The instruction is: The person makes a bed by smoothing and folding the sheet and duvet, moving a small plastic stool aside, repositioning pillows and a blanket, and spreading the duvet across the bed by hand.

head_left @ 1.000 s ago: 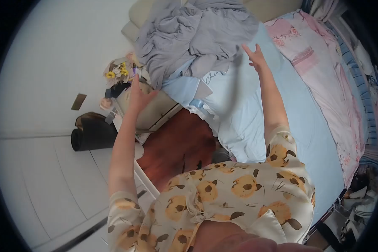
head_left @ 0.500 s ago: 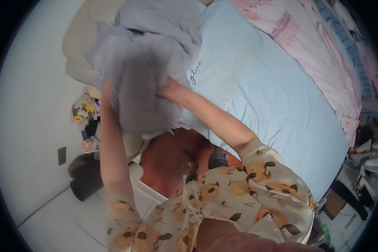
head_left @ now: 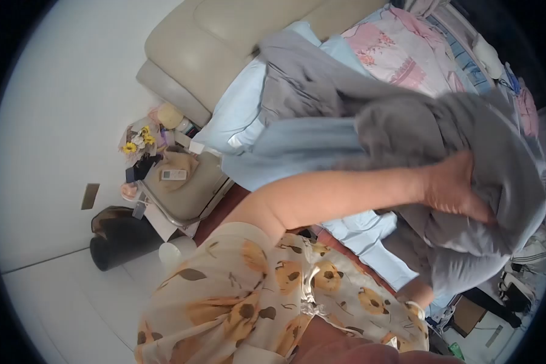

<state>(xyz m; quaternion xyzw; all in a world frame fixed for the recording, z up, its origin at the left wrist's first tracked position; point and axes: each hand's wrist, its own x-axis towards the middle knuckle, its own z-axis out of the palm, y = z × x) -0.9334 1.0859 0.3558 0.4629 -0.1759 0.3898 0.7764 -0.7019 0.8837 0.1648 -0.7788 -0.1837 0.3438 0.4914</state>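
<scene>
A large grey blanket [head_left: 406, 130] lies bunched across the bed and hangs over its right side. Stretched across my body, my left hand [head_left: 455, 188] grips the blanket's folds, thumb pointing down to the right and fingertips sunk in the cloth. Only a short piece of my right forearm [head_left: 417, 292] shows at the lower right, below the blanket's hanging edge; my right hand is hidden by the grey cloth. A blurred blue stretch of fabric [head_left: 309, 142] runs under my left arm. Behind it a light blue pillow [head_left: 239, 100] leans by the headboard.
The beige padded headboard [head_left: 206, 42] stands behind the bed. Pink floral bedding [head_left: 388, 48] lies at the far side. On the left, a nightstand [head_left: 191, 197] carries a remote control [head_left: 173, 175] and flowers [head_left: 138, 141]. A black cylindrical object [head_left: 121, 239] rests near the wall.
Both arms have swung right, taking the grey blanket from the pillow end across the bed. My left hand now crosses my body, and my right hand has gone behind the cloth. The view has shifted.
</scene>
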